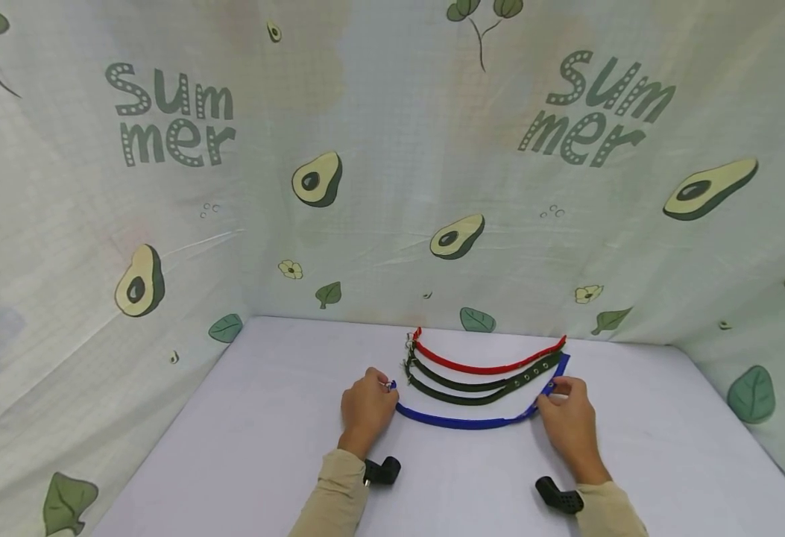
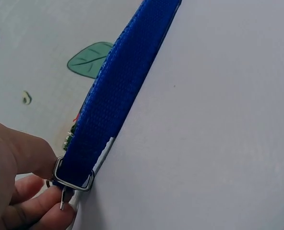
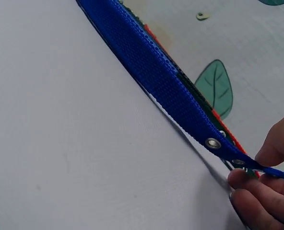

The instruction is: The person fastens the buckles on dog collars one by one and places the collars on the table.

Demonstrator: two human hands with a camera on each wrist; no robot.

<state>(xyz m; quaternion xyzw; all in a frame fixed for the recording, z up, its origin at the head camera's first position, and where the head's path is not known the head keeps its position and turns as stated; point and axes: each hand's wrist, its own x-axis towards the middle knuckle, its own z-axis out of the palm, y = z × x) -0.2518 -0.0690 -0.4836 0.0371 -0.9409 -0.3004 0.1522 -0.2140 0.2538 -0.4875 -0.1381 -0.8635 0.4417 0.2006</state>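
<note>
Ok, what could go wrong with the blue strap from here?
The blue strap bows between left hand and right hand, so uneven pulling might twist it. Its holed end sits near the dark green strap and could drag it. The prong on the metal buckle sticks out and might snag.

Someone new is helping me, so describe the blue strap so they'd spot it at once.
On the white table before the avocado-print cloth, find the person's left hand and right hand. Between them curves the blue strap, metal buckle at its left end, metal eyelets near its right. It alone is blue; the red strap and dark green strapping lie just beyond it.
</note>
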